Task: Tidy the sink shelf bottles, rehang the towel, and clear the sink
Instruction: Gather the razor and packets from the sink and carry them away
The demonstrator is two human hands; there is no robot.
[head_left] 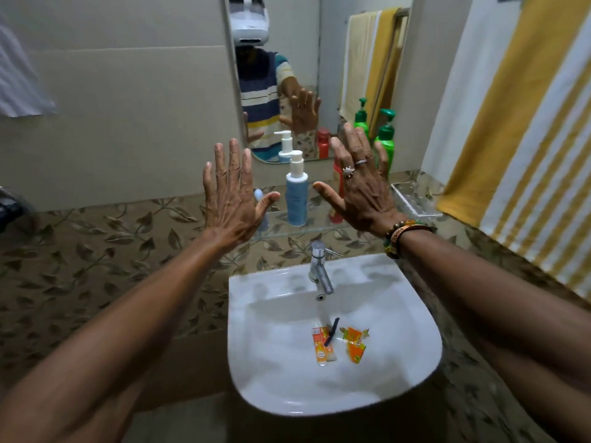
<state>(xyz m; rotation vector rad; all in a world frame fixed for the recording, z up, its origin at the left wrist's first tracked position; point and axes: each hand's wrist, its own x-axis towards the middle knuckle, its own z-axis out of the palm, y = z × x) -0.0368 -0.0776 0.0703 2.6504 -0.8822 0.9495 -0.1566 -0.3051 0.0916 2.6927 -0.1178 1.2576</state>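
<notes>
My left hand and my right hand are raised in front of the glass shelf, fingers spread and straight, holding nothing. Between them a blue pump bottle stands upright on the shelf. A red bottle is mostly hidden behind my right hand, and a green pump bottle stands further right. A small pale item peeks out beside my left thumb. In the white sink lie orange wrappers, an orange sachet and a dark stick. A yellow-and-white striped towel hangs at the right.
A chrome tap rises behind the basin. A clear soap dish is fixed to the wall at the right. The mirror reflects a person, the bottles and a second hanging towel. Leaf-patterned tiles surround the sink.
</notes>
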